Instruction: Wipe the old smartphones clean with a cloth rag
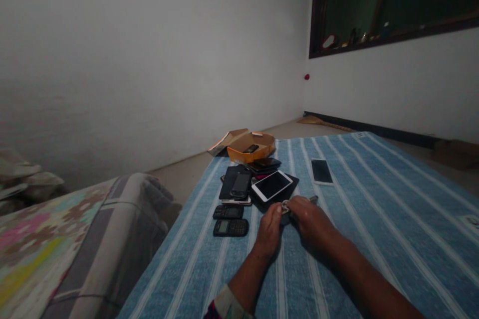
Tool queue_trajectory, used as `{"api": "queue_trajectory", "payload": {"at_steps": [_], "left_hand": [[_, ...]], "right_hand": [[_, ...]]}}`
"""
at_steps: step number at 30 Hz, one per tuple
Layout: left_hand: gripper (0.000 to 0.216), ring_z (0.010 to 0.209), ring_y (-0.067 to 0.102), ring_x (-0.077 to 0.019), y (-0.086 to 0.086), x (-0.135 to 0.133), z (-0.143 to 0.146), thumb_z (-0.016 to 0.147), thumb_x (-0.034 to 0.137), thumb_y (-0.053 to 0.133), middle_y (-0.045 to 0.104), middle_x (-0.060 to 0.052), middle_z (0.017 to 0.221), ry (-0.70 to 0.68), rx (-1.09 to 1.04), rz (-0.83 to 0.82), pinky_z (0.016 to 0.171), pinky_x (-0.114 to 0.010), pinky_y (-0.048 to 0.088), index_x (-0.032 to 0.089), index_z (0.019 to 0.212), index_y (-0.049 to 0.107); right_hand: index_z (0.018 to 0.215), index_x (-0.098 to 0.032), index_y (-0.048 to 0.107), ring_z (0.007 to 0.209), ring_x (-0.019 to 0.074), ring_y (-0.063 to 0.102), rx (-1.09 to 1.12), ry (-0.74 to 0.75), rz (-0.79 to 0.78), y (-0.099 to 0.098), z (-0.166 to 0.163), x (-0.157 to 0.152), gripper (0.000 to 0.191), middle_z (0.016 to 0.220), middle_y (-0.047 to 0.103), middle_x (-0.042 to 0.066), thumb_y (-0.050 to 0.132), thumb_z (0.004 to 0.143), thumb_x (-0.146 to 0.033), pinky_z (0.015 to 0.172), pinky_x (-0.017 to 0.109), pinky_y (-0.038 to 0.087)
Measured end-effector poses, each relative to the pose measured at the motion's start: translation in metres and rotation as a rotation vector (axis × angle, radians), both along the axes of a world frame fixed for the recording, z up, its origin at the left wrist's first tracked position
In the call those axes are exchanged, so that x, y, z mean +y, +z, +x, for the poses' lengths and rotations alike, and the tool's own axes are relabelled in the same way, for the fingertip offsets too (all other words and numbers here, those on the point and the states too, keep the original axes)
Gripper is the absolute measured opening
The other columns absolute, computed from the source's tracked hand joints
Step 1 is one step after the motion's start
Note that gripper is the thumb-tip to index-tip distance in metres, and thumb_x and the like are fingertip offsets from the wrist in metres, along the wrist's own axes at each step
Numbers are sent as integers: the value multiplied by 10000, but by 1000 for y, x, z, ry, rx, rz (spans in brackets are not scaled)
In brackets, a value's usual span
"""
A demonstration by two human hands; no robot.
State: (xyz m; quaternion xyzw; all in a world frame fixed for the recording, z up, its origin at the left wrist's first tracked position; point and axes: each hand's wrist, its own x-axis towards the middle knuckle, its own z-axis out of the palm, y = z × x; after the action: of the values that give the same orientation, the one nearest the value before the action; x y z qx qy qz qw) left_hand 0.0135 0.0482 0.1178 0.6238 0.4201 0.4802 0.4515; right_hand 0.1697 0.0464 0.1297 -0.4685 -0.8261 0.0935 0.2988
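My left hand is closed in a pinch at a small pale metallic ring-shaped piece. Beside it, my right hand wraps round a slim item whose dark tip sticks out past the fingers. Whether ring and tip belong to one thing is hidden by my fingers. Just beyond the hands, a white smartphone lies tilted on a dark flat device. Left of my hands are two black keypad phones and a dark phone resting on other flat devices.
An open orange-edged cardboard box with a small black phone inside stands at the back. Another white phone lies to the right on the striped blue cloth. A blanket-covered surface is at left, with a broom by the far wall.
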Motion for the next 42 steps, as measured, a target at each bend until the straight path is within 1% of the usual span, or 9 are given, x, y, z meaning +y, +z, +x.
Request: {"api": "queue_trajectory", "payload": {"at_steps": [5,9,15,18,22,26,29,35,42], "left_hand": [[440,1128,607,-242,-3,0,0,948,500,469,687,-111,1185,36,-45,-18,1023,-366,428,152,1162,632],[426,1221,581,-258,0,1,-2,916,445,545,663,-123,1288,62,-46,-6,1085,-394,390,158,1218,638],[317,1000,678,-263,8,0,-2,841,425,636,765,-96,1031,119,-43,53,963,-398,490,171,993,750],[292,924,687,-249,7,0,-2,821,417,654,770,-84,966,163,-23,60,909,-383,516,172,942,760],[288,853,684,-232,3,0,-2,822,426,643,765,-72,908,184,6,61,849,-363,531,172,901,755],[304,852,672,-225,1,0,-1,850,432,605,756,-67,896,157,23,72,830,-338,518,169,900,750],[342,838,654,-217,1,0,-1,887,448,551,736,-54,860,143,56,80,803,-317,498,164,888,741],[423,719,581,-187,2,-1,-1,917,480,478,649,-19,723,150,156,66,699,-290,449,156,786,715],[425,668,528,-169,4,0,-2,896,492,485,586,2,656,169,179,54,669,-277,419,161,722,688]], "right_hand": [[993,-182,615,959,211,584,88,68,41,-3,-11,-1,277,974,649,93,423,896,-8,846,326,475],[1002,-172,623,966,211,592,91,75,4,0,-9,0,253,995,654,94,451,897,-20,858,331,477],[1058,-177,635,997,198,589,103,70,-19,2,-6,1,303,1029,650,90,460,882,-3,867,318,477],[1075,-187,638,987,197,588,81,70,-29,3,-5,1,301,1013,646,83,475,886,-18,851,310,475],[1024,-188,645,963,197,593,42,75,-50,5,-3,2,252,987,650,78,482,905,-37,828,301,462],[1032,-198,651,945,189,594,30,86,-70,7,4,4,247,987,653,65,498,907,-51,817,289,444],[989,-195,658,921,187,589,23,48,-80,8,16,7,223,958,652,55,514,892,-55,808,284,432],[933,-184,680,872,180,597,19,16,-98,8,48,17,220,911,640,55,489,894,-81,773,273,434],[981,-174,722,874,180,641,207,26,-97,11,62,19,262,921,687,69,506,860,-88,801,278,464]]}}
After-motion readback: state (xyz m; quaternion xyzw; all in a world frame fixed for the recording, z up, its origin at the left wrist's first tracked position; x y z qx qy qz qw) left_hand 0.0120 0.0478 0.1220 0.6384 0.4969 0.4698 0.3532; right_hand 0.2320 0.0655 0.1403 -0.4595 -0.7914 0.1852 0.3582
